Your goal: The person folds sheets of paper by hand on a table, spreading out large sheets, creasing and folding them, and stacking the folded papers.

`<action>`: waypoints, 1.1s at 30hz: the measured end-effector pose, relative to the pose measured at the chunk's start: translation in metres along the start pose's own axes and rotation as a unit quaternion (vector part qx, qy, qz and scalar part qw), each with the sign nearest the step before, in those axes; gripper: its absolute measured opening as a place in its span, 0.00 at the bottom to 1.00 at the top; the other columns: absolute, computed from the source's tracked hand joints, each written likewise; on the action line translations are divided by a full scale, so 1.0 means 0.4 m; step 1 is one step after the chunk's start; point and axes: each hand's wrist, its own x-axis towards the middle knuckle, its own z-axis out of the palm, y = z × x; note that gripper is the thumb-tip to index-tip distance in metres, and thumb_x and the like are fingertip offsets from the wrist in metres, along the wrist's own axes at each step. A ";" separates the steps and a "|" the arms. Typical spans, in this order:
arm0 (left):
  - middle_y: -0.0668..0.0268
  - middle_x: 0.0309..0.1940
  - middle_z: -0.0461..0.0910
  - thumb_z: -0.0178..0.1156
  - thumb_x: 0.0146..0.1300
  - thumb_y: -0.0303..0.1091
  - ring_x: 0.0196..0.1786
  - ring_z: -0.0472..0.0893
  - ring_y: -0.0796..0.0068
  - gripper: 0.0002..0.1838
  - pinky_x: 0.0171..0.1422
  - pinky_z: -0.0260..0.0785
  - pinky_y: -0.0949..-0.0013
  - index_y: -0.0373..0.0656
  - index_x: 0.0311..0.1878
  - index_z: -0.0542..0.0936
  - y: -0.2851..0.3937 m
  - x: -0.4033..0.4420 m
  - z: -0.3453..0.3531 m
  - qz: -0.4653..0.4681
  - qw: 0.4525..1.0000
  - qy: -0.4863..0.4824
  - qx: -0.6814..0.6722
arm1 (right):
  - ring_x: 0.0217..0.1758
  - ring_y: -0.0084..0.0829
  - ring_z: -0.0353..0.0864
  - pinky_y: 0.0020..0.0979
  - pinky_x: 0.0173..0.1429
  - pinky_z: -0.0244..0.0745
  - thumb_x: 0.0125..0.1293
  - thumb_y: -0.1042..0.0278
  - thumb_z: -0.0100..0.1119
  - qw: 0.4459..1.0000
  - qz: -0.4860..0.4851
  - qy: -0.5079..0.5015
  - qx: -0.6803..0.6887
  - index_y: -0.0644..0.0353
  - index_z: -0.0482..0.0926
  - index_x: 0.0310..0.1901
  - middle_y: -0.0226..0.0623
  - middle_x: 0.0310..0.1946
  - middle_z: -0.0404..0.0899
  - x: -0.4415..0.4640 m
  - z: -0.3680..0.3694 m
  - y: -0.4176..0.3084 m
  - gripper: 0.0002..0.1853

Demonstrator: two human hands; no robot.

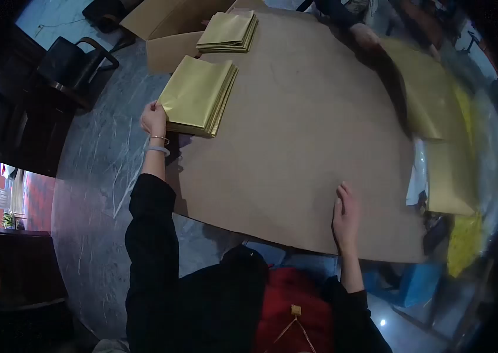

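Observation:
At the table's left edge my left hand (154, 119) pinches the near-left corner of a thick stack of gold envelopes (196, 91). A bracelet and a pale band circle that wrist. My right hand (346, 217) rests on its side on the brown tabletop (296, 129), near the front edge, with its fingers together and nothing visible in them. Beyond the first stack lies a second, smaller gold stack (227, 30).
An open cardboard box (172, 50) stands at the back left. Another person's hand (366, 36) is by large gold packages (431, 100) at the right. A black chair (66, 66) is on the left floor, and a blue bin (416, 284) is below the table.

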 end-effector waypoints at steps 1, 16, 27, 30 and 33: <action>0.60 0.36 0.85 0.62 0.58 0.41 0.40 0.83 0.64 0.14 0.46 0.73 0.64 0.45 0.44 0.84 -0.001 -0.002 0.005 -0.003 1.000 0.005 -0.031 | 0.62 0.42 0.70 0.38 0.66 0.65 0.68 0.77 0.48 1.000 0.018 -0.009 0.000 0.64 0.73 0.56 0.41 0.61 0.71 -0.001 -0.001 -0.007 0.16; 0.57 0.40 0.84 0.61 0.60 0.33 0.42 0.83 0.66 0.13 0.49 0.73 0.66 0.37 0.45 0.83 -0.093 0.032 0.052 0.021 0.990 -0.010 -0.139 | 0.61 0.44 0.71 0.39 0.65 0.66 0.67 0.77 0.50 1.000 -0.005 0.003 -0.004 0.65 0.74 0.54 0.43 0.60 0.71 0.007 -0.006 -0.005 0.15; 0.51 0.57 0.71 0.53 0.66 0.30 0.62 0.69 0.55 0.19 0.62 0.67 0.57 0.35 0.59 0.72 0.179 -0.157 -0.020 0.277 0.959 0.063 -0.004 | 0.57 0.45 0.73 0.39 0.62 0.68 0.67 0.73 0.49 0.999 -0.011 -0.008 0.037 0.64 0.74 0.54 0.43 0.58 0.72 0.003 -0.011 0.021 0.16; 0.51 0.57 0.71 0.51 0.65 0.23 0.62 0.70 0.51 0.18 0.61 0.68 0.57 0.35 0.59 0.72 0.325 -0.331 0.045 0.359 0.887 -0.142 -0.253 | 0.59 0.41 0.73 0.38 0.63 0.66 0.66 0.73 0.50 0.998 -0.029 0.041 0.041 0.61 0.74 0.55 0.39 0.61 0.71 -0.011 0.017 0.058 0.16; 0.52 0.57 0.71 0.52 0.65 0.23 0.64 0.68 0.51 0.17 0.64 0.67 0.57 0.37 0.57 0.74 0.531 -0.572 -0.029 0.530 0.792 -0.246 -0.177 | 0.60 0.39 0.72 0.38 0.62 0.66 0.67 0.74 0.49 0.988 -0.009 0.046 0.148 0.61 0.74 0.56 0.38 0.61 0.71 -0.019 -0.006 0.037 0.16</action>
